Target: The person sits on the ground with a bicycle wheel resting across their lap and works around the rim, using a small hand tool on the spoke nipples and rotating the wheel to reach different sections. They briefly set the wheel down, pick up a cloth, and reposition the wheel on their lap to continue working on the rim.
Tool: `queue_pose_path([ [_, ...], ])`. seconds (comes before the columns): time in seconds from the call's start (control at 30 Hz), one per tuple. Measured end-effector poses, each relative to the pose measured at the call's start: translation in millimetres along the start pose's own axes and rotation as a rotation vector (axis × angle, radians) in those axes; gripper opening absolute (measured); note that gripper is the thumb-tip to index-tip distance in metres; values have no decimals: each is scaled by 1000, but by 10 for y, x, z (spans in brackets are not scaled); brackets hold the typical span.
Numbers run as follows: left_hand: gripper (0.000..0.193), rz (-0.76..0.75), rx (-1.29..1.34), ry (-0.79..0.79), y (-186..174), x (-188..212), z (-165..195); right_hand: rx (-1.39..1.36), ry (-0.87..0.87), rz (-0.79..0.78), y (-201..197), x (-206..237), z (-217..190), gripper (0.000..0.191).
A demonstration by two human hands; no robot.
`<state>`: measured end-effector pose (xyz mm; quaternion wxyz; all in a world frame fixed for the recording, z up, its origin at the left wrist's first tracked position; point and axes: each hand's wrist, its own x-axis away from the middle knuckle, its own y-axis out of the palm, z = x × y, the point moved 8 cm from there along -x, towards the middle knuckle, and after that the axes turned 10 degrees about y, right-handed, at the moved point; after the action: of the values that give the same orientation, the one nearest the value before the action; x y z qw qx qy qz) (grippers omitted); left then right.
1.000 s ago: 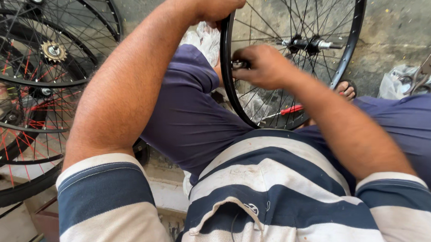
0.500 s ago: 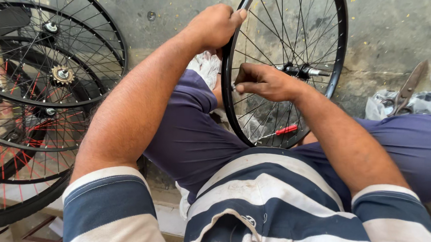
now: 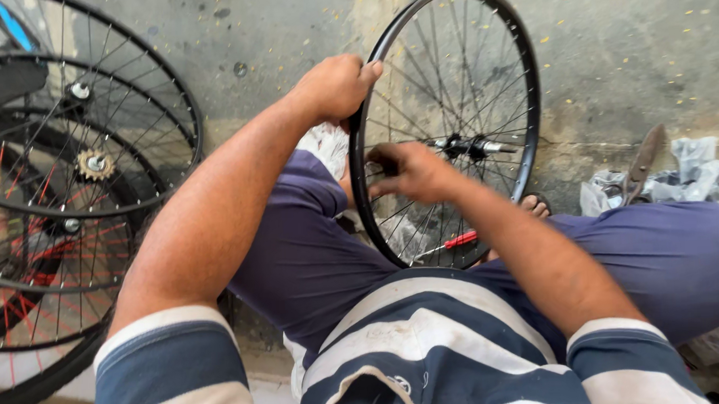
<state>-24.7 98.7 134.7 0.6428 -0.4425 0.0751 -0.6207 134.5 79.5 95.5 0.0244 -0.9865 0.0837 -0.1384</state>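
1. Black spoked bicycle wheel rim (image 3: 533, 97): stands upright between the seated person's knees, close in front of a grey concrete wall (image 3: 627, 45). Its lower arc rests at the lap, between the thighs of the dark blue trousers (image 3: 313, 252).
2. Left hand (image 3: 334, 86): clenched over the upper left arc of the rim, fingers curled across its edge.
3. Right hand (image 3: 411, 171): placed among the spokes at the rim's left inner side, fingers drawn together around a small dark tool; the tool's shape cannot be made out.
4. Silver hub axle (image 3: 470, 147): lies at the wheel's centre, just right of the right hand.
5. Red-handled screwdriver (image 3: 458, 241): lies low behind the spokes, near the bottom of the rim.
6. Bare toes (image 3: 535, 208): visible through the lower right of the wheel.
7. Stack of spoked wheels (image 3: 68, 198): leans at the left, well apart from the held rim; 1 carries a brass-coloured sprocket (image 3: 95, 164), and the lower ones have red spokes.
8. Crumpled plastic bags (image 3: 682, 181): lie at the right against the wall, with a rusty tool handle (image 3: 645, 161) protruding.
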Motion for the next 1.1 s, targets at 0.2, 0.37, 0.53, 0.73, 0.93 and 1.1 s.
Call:
queue_pose_path([
  [0.2,59,43,-194,130,86,-207,-185,686,-245,424,175,122,-152,17],
  [0.37,57,18,-90,48,140,-238,-304,138,-38,-35,-65,-179,290,35],
  [0.53,62,-33,2,-22,184,-240,-329,480,-155,393,161,-130,406,40],
  [0.73,58,-4,-56,44,186,-364,-344,425,-43,74,120,-312,511,44],
  [0.93,57,-32,36,-17,188,-354,-342,95,97,33,-24,-250,445,44],
  [1.1,68,-82,64,-28,168,-420,-294,576,-204,504,80,130,-3,28],
])
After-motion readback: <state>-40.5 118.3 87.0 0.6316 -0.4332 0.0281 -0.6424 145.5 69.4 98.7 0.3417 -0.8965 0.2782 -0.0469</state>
